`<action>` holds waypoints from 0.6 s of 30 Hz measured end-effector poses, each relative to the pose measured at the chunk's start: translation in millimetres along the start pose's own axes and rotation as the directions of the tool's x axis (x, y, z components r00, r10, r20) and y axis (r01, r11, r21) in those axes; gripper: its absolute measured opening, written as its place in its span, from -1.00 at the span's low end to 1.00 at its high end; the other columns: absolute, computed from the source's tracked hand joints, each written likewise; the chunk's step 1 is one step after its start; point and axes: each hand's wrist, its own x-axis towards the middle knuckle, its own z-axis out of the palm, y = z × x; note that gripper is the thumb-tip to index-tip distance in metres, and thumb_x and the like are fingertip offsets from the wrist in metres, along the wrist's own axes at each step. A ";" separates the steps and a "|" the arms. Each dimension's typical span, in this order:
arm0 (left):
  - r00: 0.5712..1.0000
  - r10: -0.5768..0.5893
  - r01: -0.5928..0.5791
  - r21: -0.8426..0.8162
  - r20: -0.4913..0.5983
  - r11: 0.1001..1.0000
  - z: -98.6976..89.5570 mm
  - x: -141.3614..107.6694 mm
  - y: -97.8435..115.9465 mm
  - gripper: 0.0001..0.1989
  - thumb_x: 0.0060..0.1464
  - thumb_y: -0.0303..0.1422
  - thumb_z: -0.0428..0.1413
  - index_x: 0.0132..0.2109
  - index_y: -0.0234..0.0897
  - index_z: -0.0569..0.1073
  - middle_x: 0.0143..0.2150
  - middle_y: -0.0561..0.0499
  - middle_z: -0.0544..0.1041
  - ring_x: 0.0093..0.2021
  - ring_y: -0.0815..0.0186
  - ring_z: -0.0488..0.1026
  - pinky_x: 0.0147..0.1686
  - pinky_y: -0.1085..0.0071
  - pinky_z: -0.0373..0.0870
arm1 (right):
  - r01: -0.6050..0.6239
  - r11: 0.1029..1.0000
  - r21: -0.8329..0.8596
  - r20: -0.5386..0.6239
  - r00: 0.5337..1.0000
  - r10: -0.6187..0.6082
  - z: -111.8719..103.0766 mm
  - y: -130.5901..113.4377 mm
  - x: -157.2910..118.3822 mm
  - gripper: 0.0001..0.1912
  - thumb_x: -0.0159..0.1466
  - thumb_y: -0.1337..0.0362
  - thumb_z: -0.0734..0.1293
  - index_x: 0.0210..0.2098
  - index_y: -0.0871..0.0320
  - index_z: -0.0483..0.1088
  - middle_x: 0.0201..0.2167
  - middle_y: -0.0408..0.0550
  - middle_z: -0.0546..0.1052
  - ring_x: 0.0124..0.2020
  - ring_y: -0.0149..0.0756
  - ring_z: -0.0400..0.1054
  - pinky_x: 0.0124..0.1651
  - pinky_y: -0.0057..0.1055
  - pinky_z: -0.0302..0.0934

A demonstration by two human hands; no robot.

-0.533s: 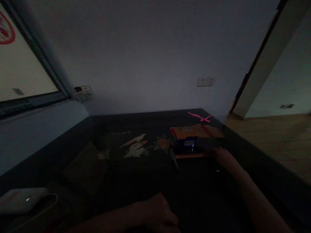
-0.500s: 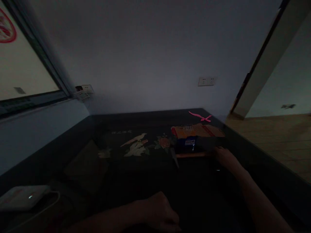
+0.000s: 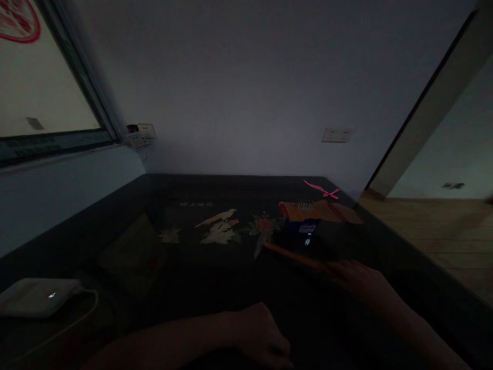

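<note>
My right hand point(image 3: 356, 277) is wrapped round the end of a hammer's wooden handle. The hammer point(image 3: 292, 254) slants away to the left, its grey head point(image 3: 259, 246) over the flower print on the dark table; in the dimness I cannot tell whether it touches the surface. Behind the handle sits a small blue and orange box point(image 3: 302, 225) with a torn flap and a row of thin dark pieces on top. At the near side, my left hand point(image 3: 262, 334) is curled into a fist, and what it holds, if anything, is hidden.
A white device point(image 3: 38, 298) with a white cable lies at the left on the dark table point(image 3: 173, 185). Flattened cardboard point(image 3: 342, 211) lies beside the box, with a pink ribbon point(image 3: 325, 193) behind it. Walls border the table at the back and left.
My right hand has drawn the hammer nearer and to the left, and its handle has swung from level to slanted. The left fist has hardly moved; the view has shifted slightly.
</note>
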 end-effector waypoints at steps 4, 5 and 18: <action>1.000 -0.008 0.008 -0.008 -0.018 1.000 -1.3 -0.4 0.3 -0.78 0.05 -0.21 0.15 -0.48 -0.21 0.44 -0.59 0.16 0.53 -0.54 0.47 0.45 -0.62 0.50 0.07 | 0.168 0.985 0.027 0.088 0.982 -0.169 -12.5 -66.7 5.4 -0.51 0.29 0.31 0.18 0.22 0.08 0.22 -0.13 0.13 0.56 -0.21 -0.08 0.49 -0.29 -0.32 0.33; 1.000 -0.011 0.011 0.000 -0.012 1.000 -1.4 -0.5 0.4 -0.78 0.05 -0.21 0.15 -0.48 -0.20 0.45 -0.59 0.17 0.53 -0.54 0.46 0.45 -0.62 0.49 0.08 | 0.191 0.981 0.039 0.091 0.977 -0.194 -13.9 -82.6 11.7 -0.46 0.28 0.31 0.20 0.26 0.04 0.16 -0.18 0.09 0.57 -0.26 -0.12 0.50 -0.32 -0.36 0.31; 0.997 -0.032 0.028 0.050 0.067 0.998 -7.6 3.8 3.4 -0.74 0.07 -0.17 0.13 -0.49 -0.21 0.44 -0.56 0.16 0.54 -0.52 0.45 0.45 -0.64 0.50 0.07 | 0.228 0.962 0.149 0.013 0.973 -0.232 -7.9 -218.0 139.4 -0.66 0.31 0.21 0.28 0.05 0.18 0.31 -0.01 0.03 0.42 -0.13 -0.20 0.40 -0.13 -0.15 0.34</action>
